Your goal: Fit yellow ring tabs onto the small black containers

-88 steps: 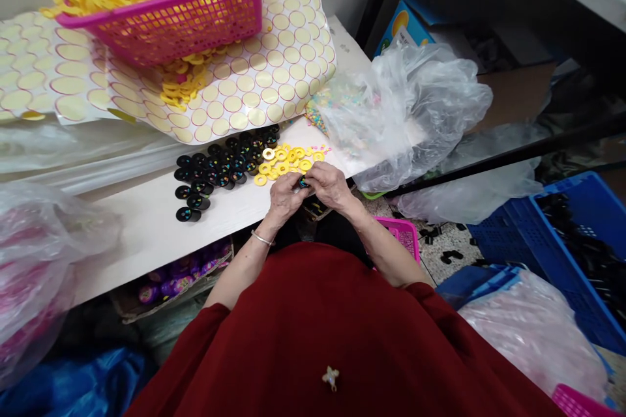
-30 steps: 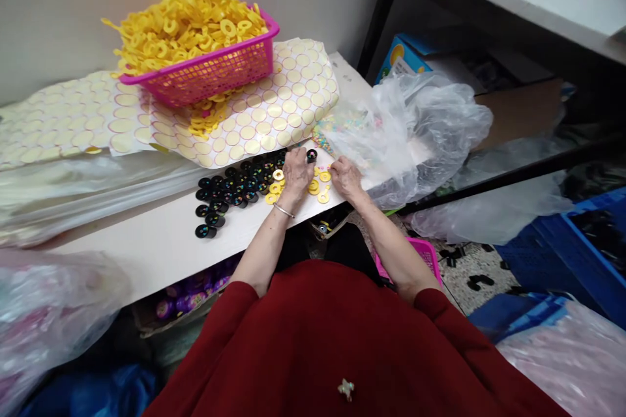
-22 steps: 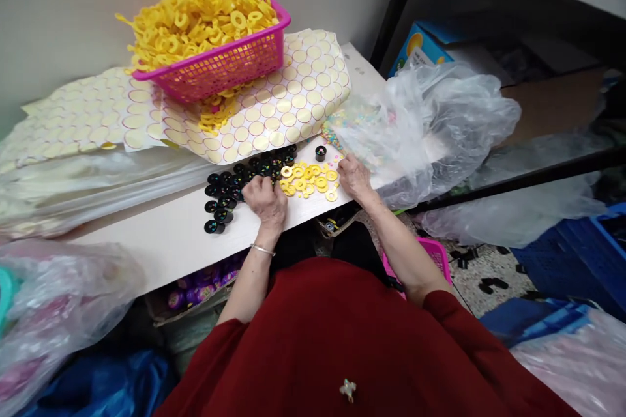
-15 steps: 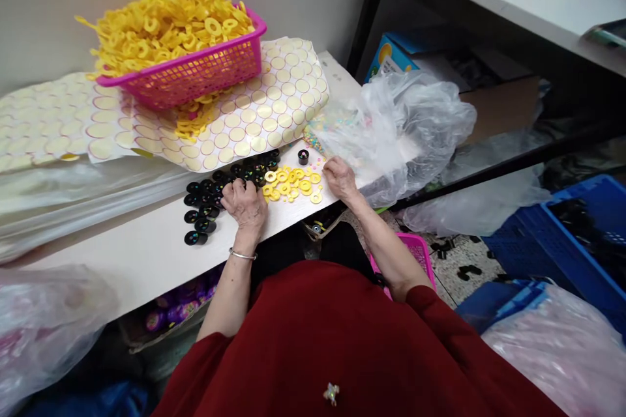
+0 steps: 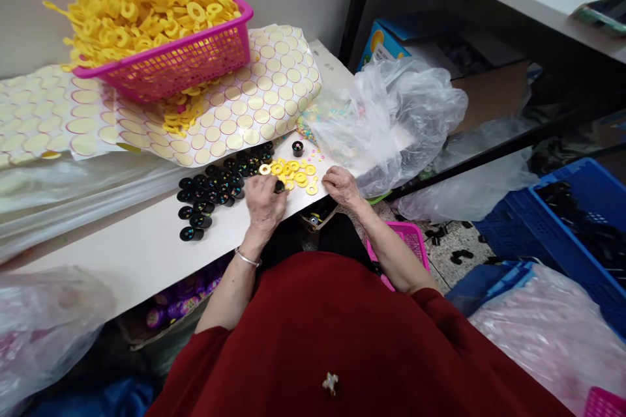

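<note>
My left hand point(image 5: 265, 202) is closed around a small black cup point(image 5: 279, 187), held at the near edge of a loose pile of yellow rings point(image 5: 293, 172). To its left stand several black cups point(image 5: 201, 206) with coloured bits inside, crowded together on the white table point(image 5: 147, 257). One more black cup point(image 5: 297, 148) stands apart behind the rings. My right hand point(image 5: 341, 186) rests on the table just right of the rings. Its fingers are pinched together, and what they hold, if anything, is hidden.
A pink basket point(image 5: 166, 68) heaped with yellow rings sits on sticker sheets point(image 5: 244, 117) at the back. A clear plastic bag point(image 5: 391, 117) with small coloured beads point(image 5: 308, 125) lies to the right. Blue crates point(image 5: 577, 208) and another pink basket point(image 5: 408, 238) stand lower on the right.
My left hand has moved right from the group of black cups to the yellow rings and now has a black cup in it. My right hand stays pinched beside the rings. The view shifted slightly.
</note>
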A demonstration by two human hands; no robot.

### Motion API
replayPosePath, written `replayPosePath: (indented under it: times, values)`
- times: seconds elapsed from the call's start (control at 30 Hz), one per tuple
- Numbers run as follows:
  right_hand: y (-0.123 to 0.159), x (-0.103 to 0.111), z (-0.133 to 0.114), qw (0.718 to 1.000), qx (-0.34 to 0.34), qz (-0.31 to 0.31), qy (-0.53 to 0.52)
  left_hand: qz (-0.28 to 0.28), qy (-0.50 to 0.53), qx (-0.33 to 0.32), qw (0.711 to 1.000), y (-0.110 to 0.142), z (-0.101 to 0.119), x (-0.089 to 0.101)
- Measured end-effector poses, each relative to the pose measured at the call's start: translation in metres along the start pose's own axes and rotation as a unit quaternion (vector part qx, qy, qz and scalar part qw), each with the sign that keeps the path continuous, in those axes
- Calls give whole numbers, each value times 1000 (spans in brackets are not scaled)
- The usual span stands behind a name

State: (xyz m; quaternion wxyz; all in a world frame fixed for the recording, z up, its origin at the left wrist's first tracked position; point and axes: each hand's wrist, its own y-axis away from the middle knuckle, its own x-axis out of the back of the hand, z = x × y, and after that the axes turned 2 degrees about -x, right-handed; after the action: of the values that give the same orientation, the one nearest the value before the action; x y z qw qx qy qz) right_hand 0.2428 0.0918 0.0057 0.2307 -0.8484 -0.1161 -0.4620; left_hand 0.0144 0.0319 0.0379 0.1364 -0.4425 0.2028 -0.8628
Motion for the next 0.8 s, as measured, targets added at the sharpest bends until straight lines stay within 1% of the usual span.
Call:
replayPosePath:
  times: [0.03, 0.07, 0.13, 0.2, 0.3, 0.4, 0.5, 0.57, 0.63, 0.7, 0.77, 0.8]
  values:
    - [1, 0, 0, 1000, -5, -1, -5, -15, 34, -2, 999, 2, 2, -7]
    - [3, 0, 0, 1000, -9, -1, -8, -27, 61, 10, 998, 4, 4, -13]
    - [7, 1, -1, 1000, -9, -4, -5, -40, 98, 55, 993, 6, 5, -24]
    - [9, 2, -2, 1000, -6, -8, 0, -45, 121, 92, 987, 7, 4, -30]
    - [10, 3, -4, 1000, -14, -22, -7, -53, 150, 105, 982, 8, 1, -33]
    - [6, 4, -7, 998, -52, -33, -16, -53, 173, 102, 978, 10, -2, -35]
    - [2, 5, -11, 994, -95, -46, 5, -46, 184, 117, 975, 16, -3, -39]
    - [0, 6, -17, 994, -104, -41, 11, -43, 189, 128, 973, 19, -4, -42]
    - [-1, 6, -26, 996, -82, -14, -21, -41, 196, 132, 971, 22, -4, -44]
    - [-2, 3, -39, 996, -27, 8, -83, -42, 200, 124, 971, 23, -3, -45]
    - [-3, -2, -54, 992, 33, 10, -124, -40, 196, 113, 973, 22, -1, -45]
    - [-4, -5, -61, 990, 54, 4, -127, -37, 192, 109, 975, 22, 0, -45]
